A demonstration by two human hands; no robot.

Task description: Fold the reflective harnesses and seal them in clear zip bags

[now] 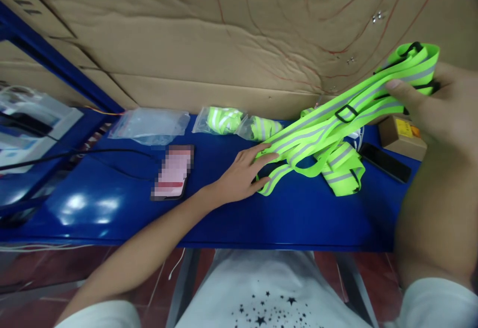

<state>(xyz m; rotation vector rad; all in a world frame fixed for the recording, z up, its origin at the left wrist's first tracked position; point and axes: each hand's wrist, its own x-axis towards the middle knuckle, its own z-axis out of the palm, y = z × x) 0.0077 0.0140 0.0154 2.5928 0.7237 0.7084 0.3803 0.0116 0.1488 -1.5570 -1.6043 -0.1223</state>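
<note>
A bundle of neon green straps (321,119) with grey reflective stripes and black buckles stretches between my hands. My right hand (429,99), raised at the right, grips its upper end, thumb on top. At the lower left end, my left hand (248,173) has its fingers around the strap loops, just over the blue table. Under the bundle, another folded green strap (341,168) lies on the table. Two clear bags with rolled green straps, one at the left (224,120) and one beside it (265,128), rest near the back edge.
On the blue table (224,223) are a lit phone (174,171), clear plastic bags (153,124), a dark phone (386,162) and a small cardboard box (401,136). Black cables (93,151) cross the left side. Large cardboard (168,44) stands behind.
</note>
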